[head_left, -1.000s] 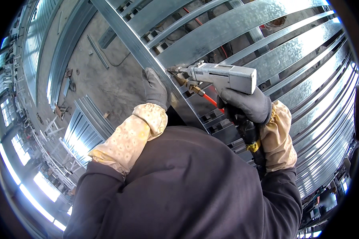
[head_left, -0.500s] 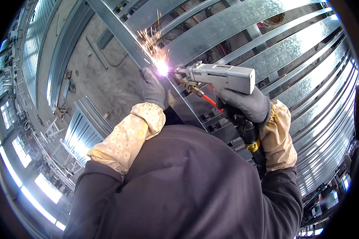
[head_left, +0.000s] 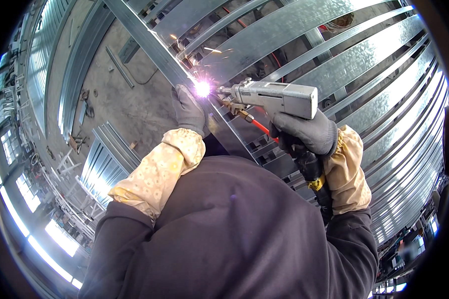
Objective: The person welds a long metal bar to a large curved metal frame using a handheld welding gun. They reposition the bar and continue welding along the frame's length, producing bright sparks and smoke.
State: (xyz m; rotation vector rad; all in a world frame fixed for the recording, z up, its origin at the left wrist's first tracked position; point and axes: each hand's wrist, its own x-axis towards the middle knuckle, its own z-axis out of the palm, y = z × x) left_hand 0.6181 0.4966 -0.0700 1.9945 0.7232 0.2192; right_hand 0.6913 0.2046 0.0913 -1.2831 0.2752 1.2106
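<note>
My right hand (head_left: 307, 132), in a grey glove, is wrapped round the grip of a grey welding gun (head_left: 279, 94). The gun's nozzle points left at a steel beam (head_left: 157, 50), where a bright pinkish-white weld spot (head_left: 202, 89) throws sparks. An orange-red tube (head_left: 262, 127) runs to a brass fitting (head_left: 242, 113) under the nozzle. My left hand (head_left: 188, 107), gloved too, grips the beam's outer edge just left of the glare; its fingertips are partly hidden.
Galvanized steel slats (head_left: 304, 37) lie in spaced rows across the right side. Bundled metal profiles (head_left: 110, 154) and a loose thin bar (head_left: 119, 67) lie on the concrete floor (head_left: 134, 99) at left. A black cable (head_left: 312, 167) hangs below the gun.
The spark spray has shrunk and scattered, while the weld spot stays bright. The beam and slats have shifted slightly in view; both hands keep nearly the same place.
</note>
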